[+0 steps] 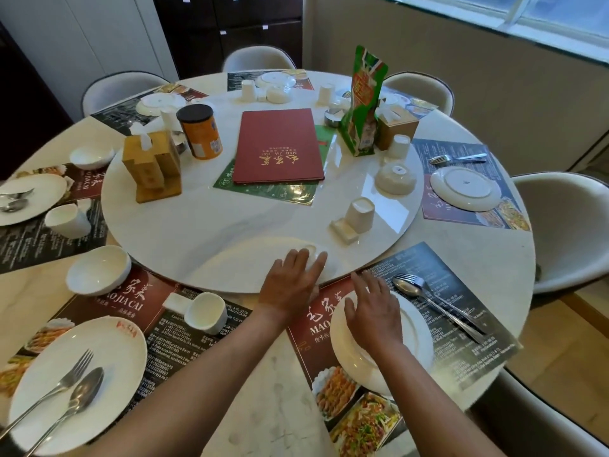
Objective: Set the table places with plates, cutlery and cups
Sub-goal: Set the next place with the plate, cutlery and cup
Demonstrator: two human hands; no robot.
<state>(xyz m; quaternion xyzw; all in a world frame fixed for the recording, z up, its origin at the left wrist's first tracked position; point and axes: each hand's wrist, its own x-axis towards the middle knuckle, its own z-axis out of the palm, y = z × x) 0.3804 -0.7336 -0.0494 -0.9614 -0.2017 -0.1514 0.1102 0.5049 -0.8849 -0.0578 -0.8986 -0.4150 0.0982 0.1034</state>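
Note:
My left hand [290,285] lies with spread fingers over an upside-down white bowl [318,258] at the near edge of the turntable [197,232]. My right hand [372,311] rests flat, fingers spread, on a white plate [405,347] that sits on the placemat [468,351] in front of me. A fork and spoon [428,295] lie on that mat, right of the plate. An upturned cup [361,214] and a small white rest [344,230] stand on the turntable beyond. The place to the left has a plate with fork and spoon [75,384], a cup [206,313] and a bowl [99,268].
The turntable carries a red menu [278,146], an orange can [199,131], a green pouch [362,103], wooden tissue holders [151,166] and an inverted bowl [395,179]. An upturned plate [464,189] and fork [458,158] lie at the right place. Pale chairs [566,225] ring the table.

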